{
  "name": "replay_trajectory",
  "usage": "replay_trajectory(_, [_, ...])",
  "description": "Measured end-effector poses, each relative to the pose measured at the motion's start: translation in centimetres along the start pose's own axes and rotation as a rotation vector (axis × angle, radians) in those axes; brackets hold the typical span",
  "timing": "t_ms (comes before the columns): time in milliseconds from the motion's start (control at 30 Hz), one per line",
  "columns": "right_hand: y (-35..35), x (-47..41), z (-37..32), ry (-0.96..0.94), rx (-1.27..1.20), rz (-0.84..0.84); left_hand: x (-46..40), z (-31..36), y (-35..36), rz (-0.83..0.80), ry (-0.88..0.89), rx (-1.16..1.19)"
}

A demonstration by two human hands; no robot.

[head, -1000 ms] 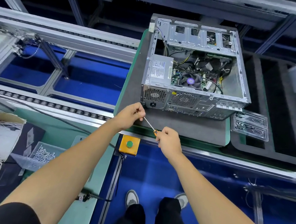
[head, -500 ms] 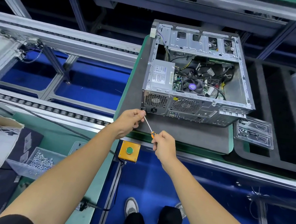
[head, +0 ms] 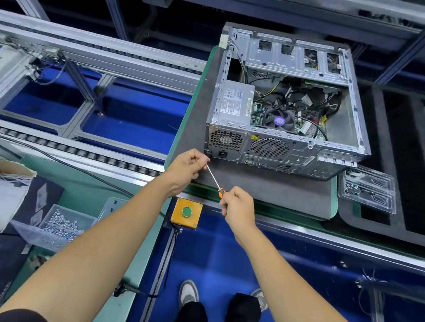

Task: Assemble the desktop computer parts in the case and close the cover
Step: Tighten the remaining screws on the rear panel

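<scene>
Orange-handled, the screwdriver (head: 216,181) is gripped at its handle by the right hand (head: 238,205), while the left hand (head: 188,165) pinches its tip just in front of the open computer case (head: 285,103) on the grey mat (head: 268,190). Seating a screw squarely on the tip, if one is there, would probably help before reaching for the case's rear corner.

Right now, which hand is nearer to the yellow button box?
The right hand. It holds the screwdriver handle just up and right of the button box. The left hand pinches the screwdriver tip farther up, near the computer case corner.
</scene>
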State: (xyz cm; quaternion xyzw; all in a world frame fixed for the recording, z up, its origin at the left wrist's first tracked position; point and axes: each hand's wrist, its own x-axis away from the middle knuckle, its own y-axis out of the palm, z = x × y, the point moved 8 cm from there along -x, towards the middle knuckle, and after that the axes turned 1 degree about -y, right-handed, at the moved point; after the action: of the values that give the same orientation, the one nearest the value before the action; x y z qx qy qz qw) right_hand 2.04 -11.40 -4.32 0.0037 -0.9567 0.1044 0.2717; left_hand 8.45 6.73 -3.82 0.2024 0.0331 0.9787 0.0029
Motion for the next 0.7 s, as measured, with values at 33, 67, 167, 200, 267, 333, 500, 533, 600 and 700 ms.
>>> replay_trajectory(33, [0.0,0.0,-0.1,-0.002,0.004,-0.001,0.0,-0.1,0.0,-0.003,0.001,-0.003])
replay_trajectory(67, [0.0,0.1,-0.2,-0.004,0.012,-0.002,0.0,-0.2,0.1,-0.008,0.000,0.001])
replay_trajectory(167, [-0.2,0.0,-0.7,-0.023,0.030,0.004,-0.1,-0.4,0.1,0.022,0.007,0.067])
replay_trajectory(200, [-0.2,0.0,-0.8,-0.027,0.032,0.007,-0.2,-0.5,0.0,0.039,0.009,0.094])
replay_trajectory(267, [-0.3,0.0,-0.8,-0.030,0.030,0.010,-0.4,-0.7,-0.1,0.056,0.003,0.129])
replay_trajectory(333, [-0.4,0.1,-0.8,-0.032,0.029,0.009,-0.5,-0.9,0.0,0.054,-0.006,0.120])
replay_trajectory(500, [-0.3,0.2,-1.2,-0.047,0.040,0.012,-0.5,-1.0,0.1,0.040,-0.021,0.120])
replay_trajectory(533, [-0.3,0.3,-1.3,-0.050,0.040,0.012,-0.4,-0.9,0.2,0.036,-0.023,0.120])
replay_trajectory(600, [-0.3,0.3,-1.5,-0.058,0.045,0.009,-0.3,-0.8,0.3,0.034,-0.027,0.132])
replay_trajectory(700, [-0.2,0.5,-1.6,-0.060,0.060,0.008,0.0,-0.5,0.4,0.023,-0.029,0.137])
